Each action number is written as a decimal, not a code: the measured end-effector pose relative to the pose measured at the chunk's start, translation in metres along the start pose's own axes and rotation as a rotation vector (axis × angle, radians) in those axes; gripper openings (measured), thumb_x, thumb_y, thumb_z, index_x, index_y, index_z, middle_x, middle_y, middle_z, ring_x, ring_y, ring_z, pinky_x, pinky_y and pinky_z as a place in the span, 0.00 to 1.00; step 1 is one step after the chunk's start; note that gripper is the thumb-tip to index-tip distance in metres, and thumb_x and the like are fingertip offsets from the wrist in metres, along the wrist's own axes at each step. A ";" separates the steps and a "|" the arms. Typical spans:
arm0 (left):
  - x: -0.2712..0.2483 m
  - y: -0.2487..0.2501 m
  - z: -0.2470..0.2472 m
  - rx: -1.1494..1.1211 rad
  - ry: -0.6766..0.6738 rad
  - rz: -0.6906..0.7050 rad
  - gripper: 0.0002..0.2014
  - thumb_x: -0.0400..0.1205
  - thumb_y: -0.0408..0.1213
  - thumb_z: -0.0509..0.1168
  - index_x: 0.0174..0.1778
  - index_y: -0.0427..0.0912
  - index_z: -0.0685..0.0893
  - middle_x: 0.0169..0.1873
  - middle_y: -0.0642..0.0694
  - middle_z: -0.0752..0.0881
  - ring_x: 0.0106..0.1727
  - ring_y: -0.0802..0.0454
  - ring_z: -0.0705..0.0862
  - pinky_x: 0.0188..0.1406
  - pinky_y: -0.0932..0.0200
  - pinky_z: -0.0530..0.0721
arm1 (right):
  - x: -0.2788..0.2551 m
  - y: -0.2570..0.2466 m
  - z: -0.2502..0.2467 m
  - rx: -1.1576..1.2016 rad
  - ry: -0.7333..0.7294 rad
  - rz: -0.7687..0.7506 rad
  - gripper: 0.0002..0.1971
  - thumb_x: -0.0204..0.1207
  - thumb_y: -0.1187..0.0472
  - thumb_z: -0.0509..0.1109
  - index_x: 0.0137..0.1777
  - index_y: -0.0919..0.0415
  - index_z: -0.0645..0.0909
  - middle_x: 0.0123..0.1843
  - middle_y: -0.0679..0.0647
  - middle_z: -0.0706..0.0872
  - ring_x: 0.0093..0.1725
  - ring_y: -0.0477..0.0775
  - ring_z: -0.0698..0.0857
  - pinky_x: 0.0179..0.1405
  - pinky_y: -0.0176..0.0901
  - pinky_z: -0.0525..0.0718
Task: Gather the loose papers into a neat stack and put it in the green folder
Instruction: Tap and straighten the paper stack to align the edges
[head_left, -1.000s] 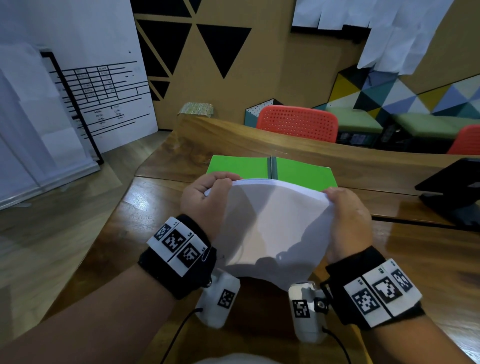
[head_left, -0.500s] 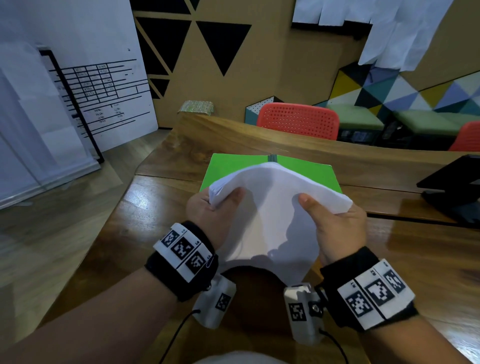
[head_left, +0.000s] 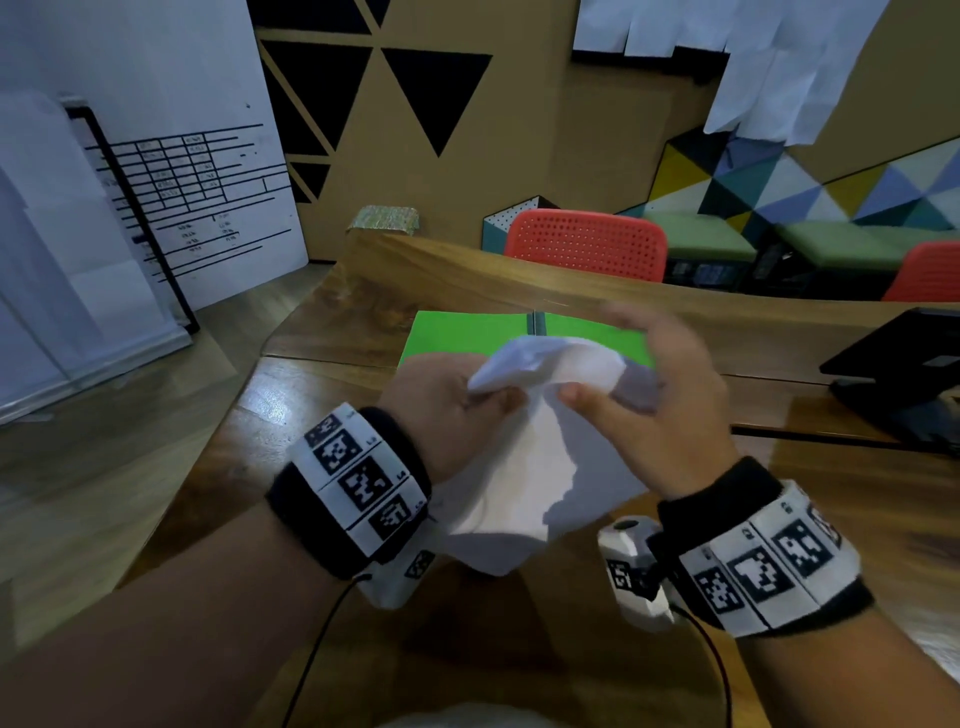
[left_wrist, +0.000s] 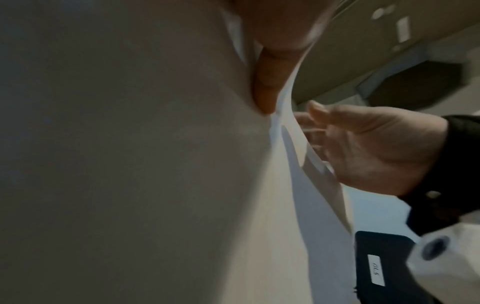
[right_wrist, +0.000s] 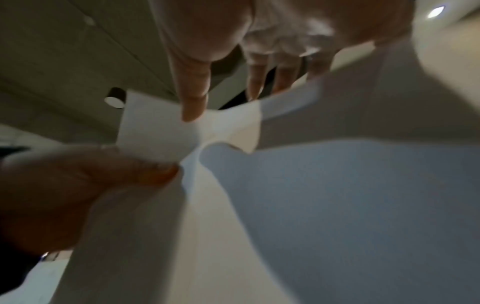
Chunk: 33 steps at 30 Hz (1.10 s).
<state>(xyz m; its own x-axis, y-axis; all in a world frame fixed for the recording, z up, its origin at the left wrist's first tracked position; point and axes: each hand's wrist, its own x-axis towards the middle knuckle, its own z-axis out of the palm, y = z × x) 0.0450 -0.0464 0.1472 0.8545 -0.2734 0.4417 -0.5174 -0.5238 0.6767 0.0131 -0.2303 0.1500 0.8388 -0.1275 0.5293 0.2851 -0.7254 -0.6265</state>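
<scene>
A stack of white papers (head_left: 540, 457) hangs upright above the table, bent at its top. My left hand (head_left: 483, 397) pinches its upper left corner, thumb (left_wrist: 262, 82) pressed on the front sheet. The right hand (head_left: 597, 400) is beside the top edge, fingers straight and spread. Its thumb (right_wrist: 193, 92) touches the front and its fingers reach behind the sheets, which fan apart there. The green folder (head_left: 467, 332) lies open flat on the table behind the papers, its right half mostly hidden by them and my right hand.
The wooden table (head_left: 467, 275) runs far and right. A black stand (head_left: 898, 374) sits at its right edge. Two red chairs (head_left: 587, 249) (head_left: 930, 270) stand beyond the far side. A white board leans at the left on the floor.
My right hand let go of the stack's right edge, opened and moved in toward the left hand. The papers' top has bunched up and the stack now hangs from the left hand's pinch.
</scene>
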 end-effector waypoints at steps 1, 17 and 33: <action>0.002 0.002 -0.001 0.041 -0.050 0.072 0.18 0.69 0.52 0.62 0.30 0.38 0.81 0.20 0.46 0.78 0.37 0.51 0.76 0.27 0.59 0.66 | 0.003 -0.003 0.002 0.015 -0.075 -0.041 0.26 0.62 0.37 0.66 0.58 0.50 0.81 0.53 0.51 0.88 0.55 0.56 0.85 0.57 0.60 0.81; -0.020 -0.112 -0.031 -0.939 -0.160 -0.819 0.41 0.46 0.38 0.86 0.55 0.29 0.83 0.44 0.33 0.89 0.36 0.43 0.90 0.37 0.53 0.91 | -0.009 0.066 0.001 0.773 0.002 0.598 0.03 0.74 0.66 0.68 0.41 0.58 0.82 0.36 0.52 0.90 0.39 0.57 0.86 0.47 0.57 0.84; -0.040 -0.063 0.026 -0.594 0.307 -0.770 0.08 0.73 0.35 0.73 0.28 0.46 0.85 0.25 0.48 0.85 0.29 0.48 0.82 0.26 0.61 0.82 | -0.047 0.075 0.056 0.643 0.214 0.624 0.13 0.74 0.73 0.68 0.49 0.52 0.79 0.45 0.51 0.86 0.46 0.53 0.86 0.53 0.51 0.83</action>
<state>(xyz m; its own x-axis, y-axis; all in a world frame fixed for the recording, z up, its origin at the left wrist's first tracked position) 0.0449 -0.0235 0.0714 0.9594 0.2310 -0.1617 0.1572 0.0381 0.9868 0.0211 -0.2412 0.0460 0.8416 -0.5383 0.0428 0.0665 0.0246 -0.9975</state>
